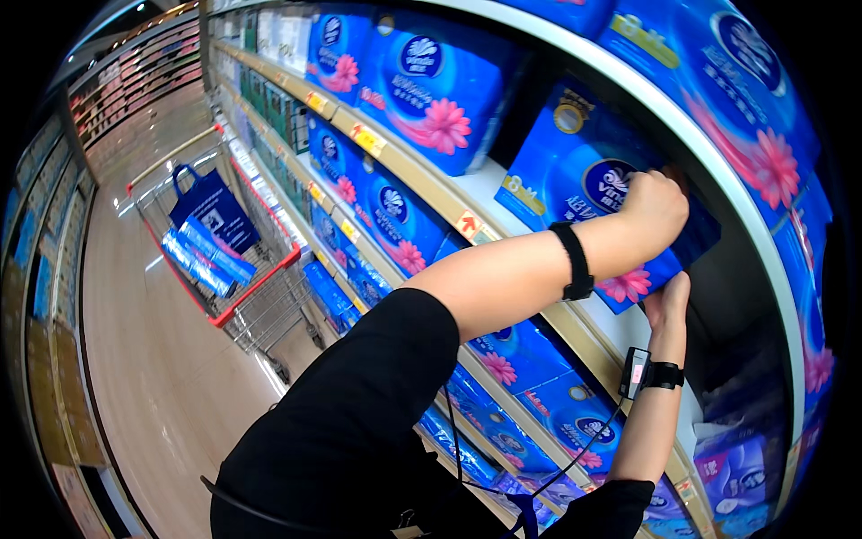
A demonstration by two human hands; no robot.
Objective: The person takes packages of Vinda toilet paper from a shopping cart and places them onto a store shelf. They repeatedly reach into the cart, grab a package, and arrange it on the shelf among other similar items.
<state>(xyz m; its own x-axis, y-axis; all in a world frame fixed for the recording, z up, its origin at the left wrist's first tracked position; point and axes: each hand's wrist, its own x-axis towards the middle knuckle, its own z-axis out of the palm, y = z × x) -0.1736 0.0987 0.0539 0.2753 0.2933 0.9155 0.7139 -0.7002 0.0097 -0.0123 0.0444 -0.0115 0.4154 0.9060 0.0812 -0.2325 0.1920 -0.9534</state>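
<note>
A blue Vinda tissue pack (pixel 572 162) with a pink flower stands tilted in a gap on the shelf. My left hand (pixel 653 209), a black strap on its wrist, reaches across the front of the pack with its fingers curled at the far side, where they are partly hidden. My right hand (pixel 668 296) is at the pack's lower corner, palm against it, its fingertips out of sight behind it. A small device on a black strap (pixel 663 375) sits at the right wrist.
More blue packs (pixel 421 87) fill the shelf to the left, with others above and below. Tan shelf edges (pixel 417 185) carry price tags. Purple packs (pixel 734 471) are at the lower right. In the aisle stands a shopping cart (pixel 276 266) holding a navy bag (pixel 215 202) and blue-wrapped packs (pixel 199 259).
</note>
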